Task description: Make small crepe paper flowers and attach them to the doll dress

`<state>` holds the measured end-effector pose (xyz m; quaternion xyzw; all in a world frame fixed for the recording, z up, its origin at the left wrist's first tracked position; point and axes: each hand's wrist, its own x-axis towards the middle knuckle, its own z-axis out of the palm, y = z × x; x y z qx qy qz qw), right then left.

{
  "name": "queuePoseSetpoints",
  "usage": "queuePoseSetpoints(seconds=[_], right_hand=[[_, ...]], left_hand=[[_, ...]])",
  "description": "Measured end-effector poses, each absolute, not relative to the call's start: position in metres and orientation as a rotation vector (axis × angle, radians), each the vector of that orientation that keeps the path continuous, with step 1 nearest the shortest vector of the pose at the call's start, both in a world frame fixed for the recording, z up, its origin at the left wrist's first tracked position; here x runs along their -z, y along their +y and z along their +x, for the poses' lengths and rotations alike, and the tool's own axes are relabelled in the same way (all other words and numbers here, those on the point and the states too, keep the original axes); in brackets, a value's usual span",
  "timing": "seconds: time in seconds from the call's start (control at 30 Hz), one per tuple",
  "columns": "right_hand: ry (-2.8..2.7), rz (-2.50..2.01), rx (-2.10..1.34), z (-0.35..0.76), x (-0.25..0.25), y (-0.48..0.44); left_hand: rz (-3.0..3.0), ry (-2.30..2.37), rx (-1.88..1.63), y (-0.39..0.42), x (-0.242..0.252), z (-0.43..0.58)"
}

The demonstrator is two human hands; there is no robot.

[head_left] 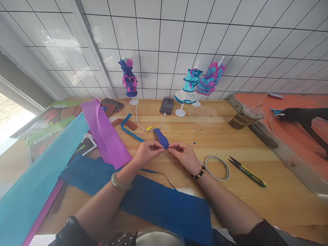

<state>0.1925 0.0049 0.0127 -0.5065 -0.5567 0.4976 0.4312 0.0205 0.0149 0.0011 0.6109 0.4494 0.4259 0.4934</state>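
Note:
Both hands meet over the middle of the wooden table. My left hand [151,151] pinches the near end of a short dark blue strip [160,137], whose free end points away from me. Fingertips of my right hand [183,153] are pressed together on the same end, almost touching the left ones. Beneath my forearms lies a large dark blue sheet [164,201]. A narrow teal strip [132,132] runs behind my left hand. To the right of my right wrist are a roll of tape [217,168] and yellow-green snips [248,172].
Purple material [105,136] and a long light blue sheet [46,174] lie at left. Small dresses on stands [130,80] line the tiled wall, near a dark device [166,105] with a white cable. A clear lid [203,116] and a brown cup [242,118] stand at right.

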Motion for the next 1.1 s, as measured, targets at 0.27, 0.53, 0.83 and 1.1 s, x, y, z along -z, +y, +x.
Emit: queuePoseSetpoints(seconds=[0.27, 0.53, 0.83, 1.1], right_hand=[[-1.263, -1.219, -1.370, 0.1932, -0.0104, 0.0055], [-1.320, -1.285, -1.276, 0.1910, -0.0139, 0.0042], [-1.369, -1.186, -1.234, 0.1907, -0.0081, 0.0062], [-1.409, -1.169, -1.211, 0.1881, -0.0082, 0.0050]], left_hand=[[1.580, 1.079, -1.074, 0.0157, 0.0025, 0.0187], [1.460, 1.088, -1.047, 0.0151, 0.0007, 0.0222], [1.450, 1.018, -1.084, 0.0144, 0.0007, 0.0243], [1.529, 0.987, -1.058, 0.0134, 0.0008, 0.0247]])
